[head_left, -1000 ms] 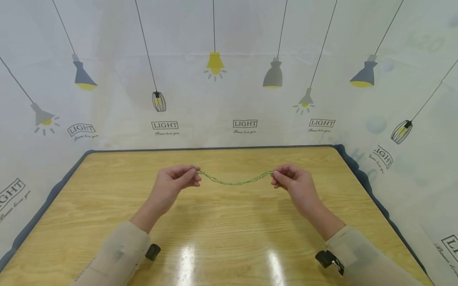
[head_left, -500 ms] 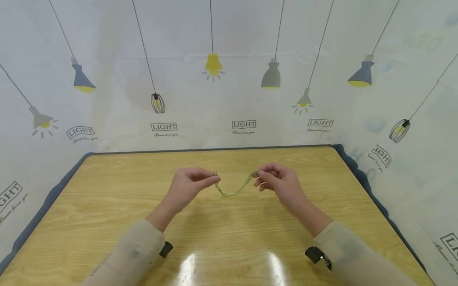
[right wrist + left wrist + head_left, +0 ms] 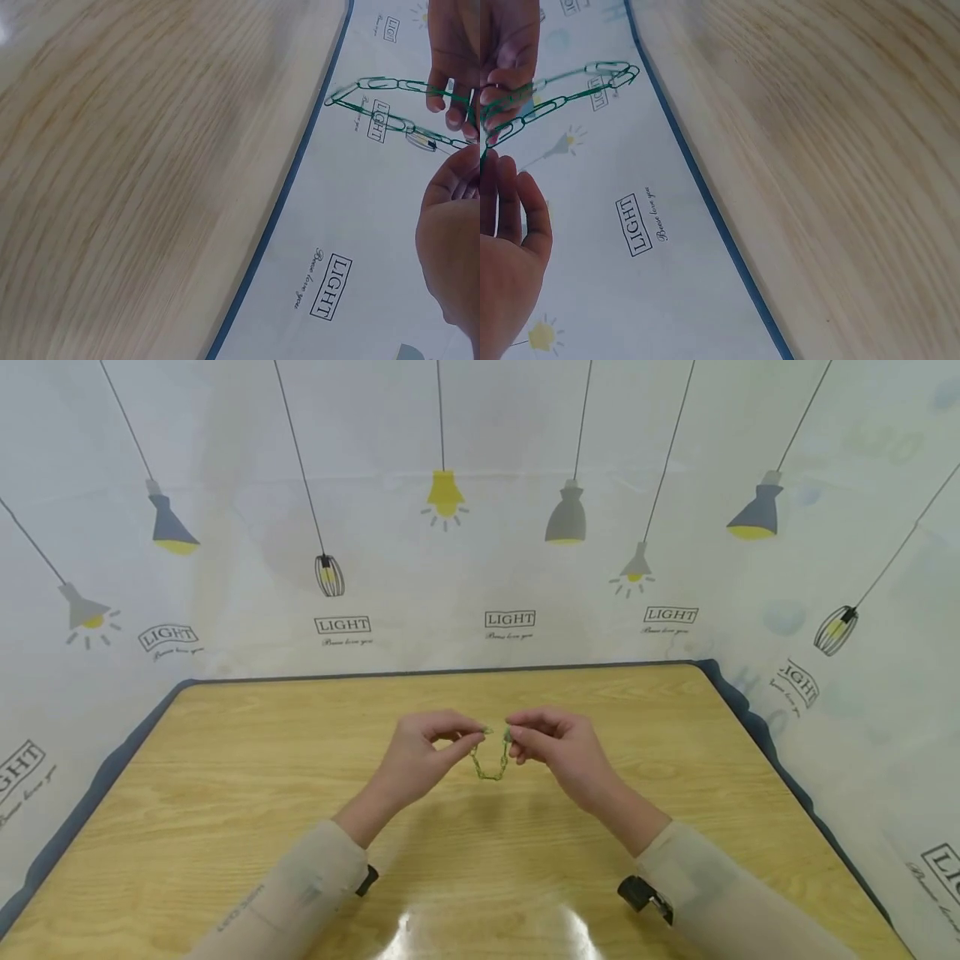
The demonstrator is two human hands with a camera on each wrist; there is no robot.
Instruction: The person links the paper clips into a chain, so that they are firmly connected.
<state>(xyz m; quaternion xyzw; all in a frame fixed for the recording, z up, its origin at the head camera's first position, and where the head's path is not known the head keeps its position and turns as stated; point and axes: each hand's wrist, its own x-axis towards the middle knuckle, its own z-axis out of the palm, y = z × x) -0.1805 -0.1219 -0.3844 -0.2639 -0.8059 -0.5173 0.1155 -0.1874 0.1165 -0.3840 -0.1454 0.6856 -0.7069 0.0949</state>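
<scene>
A chain of linked green paper clips [image 3: 490, 776] hangs in a narrow U above the table, one end in each hand. In the head view my left hand [image 3: 422, 752] pinches its left end between thumb and fingertips. My right hand [image 3: 564, 748] pinches the other end the same way. A small gap separates the fingertips of the two hands. Individual links of the paper clip chain [image 3: 544, 110] show in the left wrist view, and the same chain [image 3: 390, 120] appears in the right wrist view. The exact pinch points are partly hidden by the fingers.
Below the hands lies a wood-grain table [image 3: 480, 852] with a dark blue edging. Behind and beside it stands a pale backdrop [image 3: 420, 568] printed with lamps and the word LIGHT. Black devices [image 3: 636, 892] are strapped under both sleeves.
Both hands have come toward each other, the left moving right and the right moving left. From a wide shallow curve, the paper clip chain has folded into a narrow U.
</scene>
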